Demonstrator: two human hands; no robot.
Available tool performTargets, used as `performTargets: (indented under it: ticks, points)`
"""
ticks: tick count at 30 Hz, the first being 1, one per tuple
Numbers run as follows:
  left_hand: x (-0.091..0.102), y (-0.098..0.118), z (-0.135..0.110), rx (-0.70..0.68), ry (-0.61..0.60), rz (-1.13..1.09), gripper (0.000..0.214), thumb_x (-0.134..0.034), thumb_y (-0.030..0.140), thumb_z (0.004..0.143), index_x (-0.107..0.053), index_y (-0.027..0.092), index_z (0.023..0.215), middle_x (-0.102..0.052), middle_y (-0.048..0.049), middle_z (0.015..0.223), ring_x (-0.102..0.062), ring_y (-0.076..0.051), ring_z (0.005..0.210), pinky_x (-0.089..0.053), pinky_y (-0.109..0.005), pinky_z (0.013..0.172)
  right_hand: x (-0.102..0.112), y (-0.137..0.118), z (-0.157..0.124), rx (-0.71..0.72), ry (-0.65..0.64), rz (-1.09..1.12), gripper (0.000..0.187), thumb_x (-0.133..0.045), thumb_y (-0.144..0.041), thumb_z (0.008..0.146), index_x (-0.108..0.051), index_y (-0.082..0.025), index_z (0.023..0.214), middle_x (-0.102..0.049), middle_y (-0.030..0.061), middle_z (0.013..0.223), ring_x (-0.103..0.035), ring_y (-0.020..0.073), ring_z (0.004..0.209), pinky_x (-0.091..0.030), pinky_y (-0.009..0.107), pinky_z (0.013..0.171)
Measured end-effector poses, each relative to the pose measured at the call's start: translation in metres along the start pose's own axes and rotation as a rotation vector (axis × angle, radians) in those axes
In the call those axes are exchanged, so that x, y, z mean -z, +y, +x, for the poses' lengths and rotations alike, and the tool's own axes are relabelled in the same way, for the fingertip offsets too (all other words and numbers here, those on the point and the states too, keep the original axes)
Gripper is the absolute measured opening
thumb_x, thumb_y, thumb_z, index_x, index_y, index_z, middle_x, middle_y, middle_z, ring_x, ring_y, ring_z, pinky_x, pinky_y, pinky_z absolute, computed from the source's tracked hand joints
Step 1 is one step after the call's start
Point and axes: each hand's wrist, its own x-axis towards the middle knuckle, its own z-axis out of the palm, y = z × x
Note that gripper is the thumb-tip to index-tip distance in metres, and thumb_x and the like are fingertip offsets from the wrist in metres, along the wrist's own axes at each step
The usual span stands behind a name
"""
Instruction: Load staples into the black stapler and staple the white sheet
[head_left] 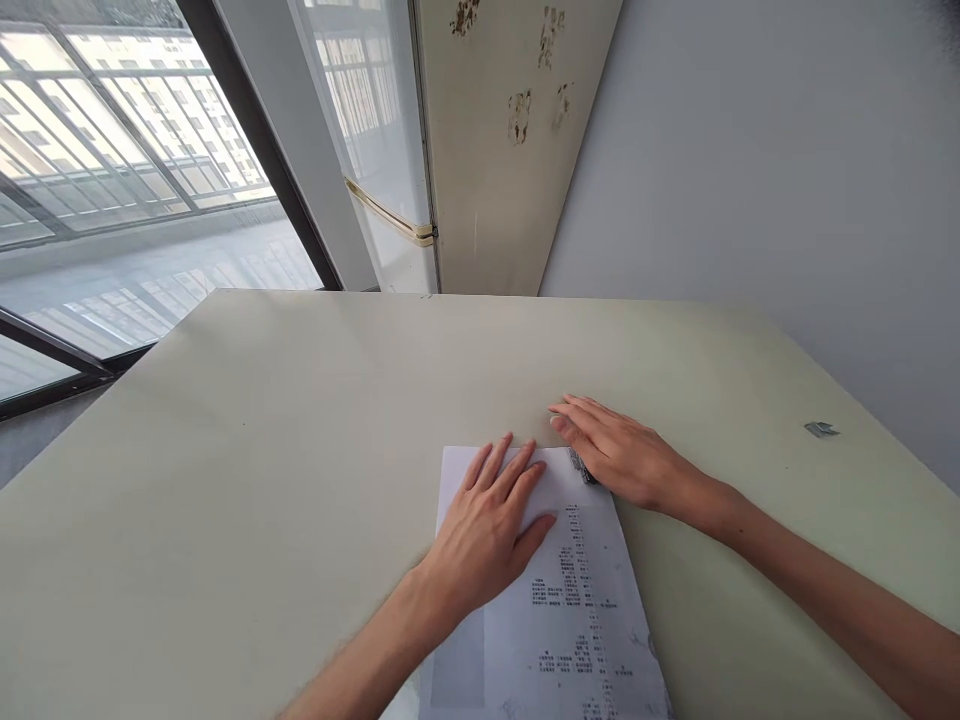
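Note:
A sheet or stack of white printed paper (559, 620) lies on the table, running off the bottom of the view. My left hand (484, 535) rests flat on its upper left part with the fingers spread. At the paper's top right corner, my right hand (619, 450) reaches over with its fingers stretched out. Under that palm, a small dark metallic item (583, 468) shows in part; it looks like a clip, but most of it is hidden. Whether the right hand presses on it, I cannot tell.
A pale table (300, 450) spreads around the paper. Near its right edge lies a small grey-green flat piece (821, 429). Behind the far edge stands a cabinet or fridge (495, 200) with a gold handle (390, 215). Glass and a railing (135, 130) are at the left, a wall (750, 180) at the right.

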Motion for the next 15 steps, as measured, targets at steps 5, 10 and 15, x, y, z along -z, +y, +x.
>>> performTargets:
  ticks: [5, 10, 15]
  points:
    - [-0.0006, -0.0002, -0.0006, 0.000, 0.009, 0.000, 0.047, -0.050, 0.043, 0.107, -0.046, 0.023, 0.149, -0.045, -0.0092, 0.165, -0.025, -0.031, 0.160, -0.035, -0.056, 0.127, -0.0003, -0.0006, 0.0006, 0.005, 0.005, 0.000, 0.073, -0.015, -0.065, 0.107, -0.045, -0.027, 0.161, -0.032, -0.0005, 0.172, -0.023, 0.0240, 0.161, -0.024, 0.048, 0.131]
    - [-0.0005, -0.0001, -0.0007, -0.002, -0.007, 0.007, 0.047, -0.048, 0.043, 0.108, -0.045, 0.022, 0.149, -0.043, -0.0096, 0.166, -0.025, -0.031, 0.160, -0.034, -0.057, 0.127, 0.0008, -0.0008, -0.0004, 0.008, 0.015, 0.001, 0.072, -0.015, -0.064, 0.107, -0.047, -0.027, 0.159, -0.035, 0.0010, 0.171, -0.024, 0.0252, 0.161, -0.024, 0.048, 0.131]
    - [-0.0007, -0.0006, -0.0011, -0.002, -0.004, 0.003, 0.047, -0.049, 0.043, 0.108, -0.045, 0.022, 0.149, -0.043, -0.0096, 0.166, -0.025, -0.032, 0.160, -0.035, -0.057, 0.127, 0.0011, -0.0027, -0.0012, 0.002, 0.006, 0.001, 0.071, -0.016, -0.063, 0.107, -0.047, -0.025, 0.160, -0.033, 0.0019, 0.172, -0.024, 0.0247, 0.161, -0.023, 0.049, 0.131]
